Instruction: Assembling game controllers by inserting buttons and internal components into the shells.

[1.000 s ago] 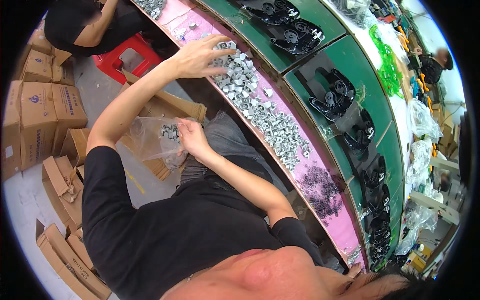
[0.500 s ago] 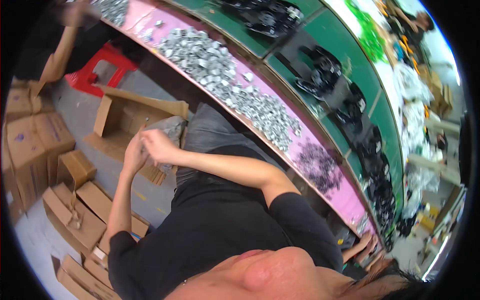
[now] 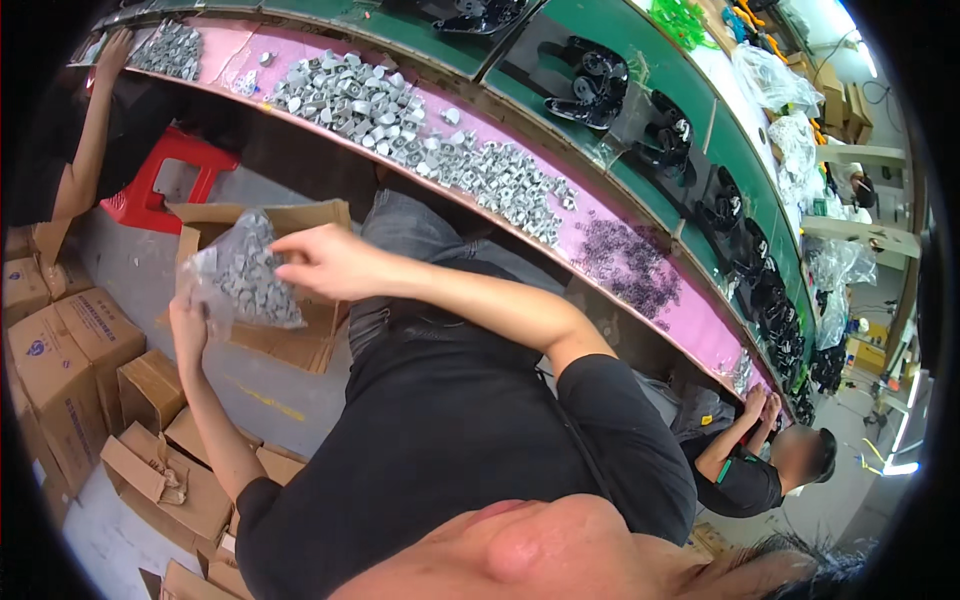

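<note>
A clear plastic bag (image 3: 252,278) full of small grey metal parts is in front of me, above an open cardboard box. The fingers of my left hand (image 3: 188,322) are closed on the bag's loose plastic at its lower left side. Beside the bag's right edge is my right hand (image 3: 328,262), its thumb and forefinger apart. Its fingertips lie close to the plastic, and whether they touch it I cannot tell.
The open box (image 3: 315,335) lies under the bag. Grey metal parts (image 3: 365,105) and small dark pieces (image 3: 630,262) cover much of the pink bench (image 3: 700,345). Black moulded parts (image 3: 590,85) line the green surface. A red stool (image 3: 150,185), stacked cartons (image 3: 75,345) and co-workers (image 3: 745,470) are nearby.
The bag has come up from near my lap to the left and into clear view. My hands, close together before, have parted, the left moving left with the plastic.
</note>
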Demonstrator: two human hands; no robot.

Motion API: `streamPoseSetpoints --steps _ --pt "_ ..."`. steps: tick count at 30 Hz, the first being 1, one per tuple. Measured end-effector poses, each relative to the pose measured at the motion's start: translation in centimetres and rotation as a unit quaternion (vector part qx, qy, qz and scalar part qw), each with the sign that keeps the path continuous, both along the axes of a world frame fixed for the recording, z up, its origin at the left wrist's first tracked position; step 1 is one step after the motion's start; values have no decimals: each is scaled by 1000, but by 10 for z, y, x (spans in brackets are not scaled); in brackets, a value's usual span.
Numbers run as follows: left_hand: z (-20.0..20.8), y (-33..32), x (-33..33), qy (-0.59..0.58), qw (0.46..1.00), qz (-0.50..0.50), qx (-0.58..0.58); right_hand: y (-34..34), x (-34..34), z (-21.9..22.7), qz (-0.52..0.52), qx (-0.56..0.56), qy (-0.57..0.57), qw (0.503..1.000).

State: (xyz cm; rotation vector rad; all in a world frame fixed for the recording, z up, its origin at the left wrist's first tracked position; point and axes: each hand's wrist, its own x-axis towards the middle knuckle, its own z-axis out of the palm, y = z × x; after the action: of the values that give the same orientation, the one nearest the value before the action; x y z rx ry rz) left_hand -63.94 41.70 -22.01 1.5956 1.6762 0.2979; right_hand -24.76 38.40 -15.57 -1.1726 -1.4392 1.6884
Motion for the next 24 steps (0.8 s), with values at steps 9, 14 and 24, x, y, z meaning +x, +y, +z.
streamPoseSetpoints --steps 9,14,24 --pt "-168 -1 14 76 993 -86 -27 -93 139 44 -110 -114 -114 981" --pt "-318 -43 -37 121 986 -103 -55 -137 227 44 -283 -8 -492 823" --pt "-398 -84 -36 276 937 -166 -133 -171 287 17 -218 46 -698 680"
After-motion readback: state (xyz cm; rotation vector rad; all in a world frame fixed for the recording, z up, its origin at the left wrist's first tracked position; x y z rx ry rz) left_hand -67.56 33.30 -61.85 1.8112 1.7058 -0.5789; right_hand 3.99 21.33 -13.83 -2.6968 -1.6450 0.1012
